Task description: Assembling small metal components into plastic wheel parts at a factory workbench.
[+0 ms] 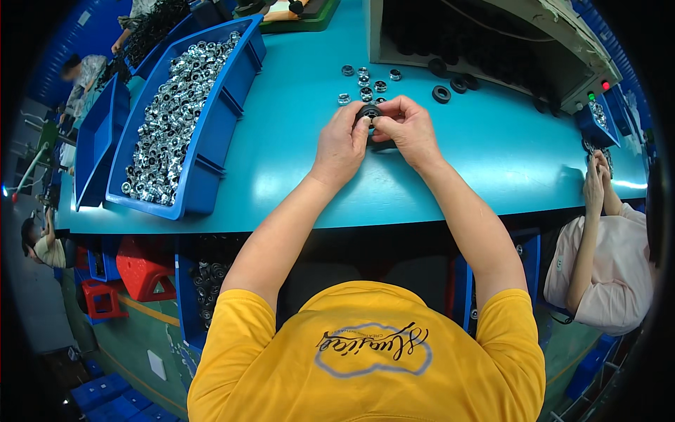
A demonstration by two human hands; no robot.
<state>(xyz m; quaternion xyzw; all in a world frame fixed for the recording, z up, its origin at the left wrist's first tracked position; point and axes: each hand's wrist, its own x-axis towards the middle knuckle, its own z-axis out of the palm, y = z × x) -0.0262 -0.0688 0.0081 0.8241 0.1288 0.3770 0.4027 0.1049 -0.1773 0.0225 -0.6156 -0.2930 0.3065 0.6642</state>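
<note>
Over the teal table, both hands meet around a small black ring-shaped wheel [368, 112]. My left hand [339, 145] grips its left side, fingers curled and thumb pressed near its centre. My right hand [410, 135] pinches it from the right, with thumb and fingers closed on it. The fingers partly cover the wheel's middle. Just beyond the hands, several shiny silver wheel hubs [365, 93] lie loose, one partly hidden behind the fingers. Farther right lies a black rubber ring [441, 94], with a few more beside it.
A long blue bin [230, 105] heaped with silver hubs stands left, with another blue tray [98, 144] beside it. At the back right, a metal box [450, 67] has a heap of black rings inside. A co-worker [601, 260] sits at the right; others are at the far left.
</note>
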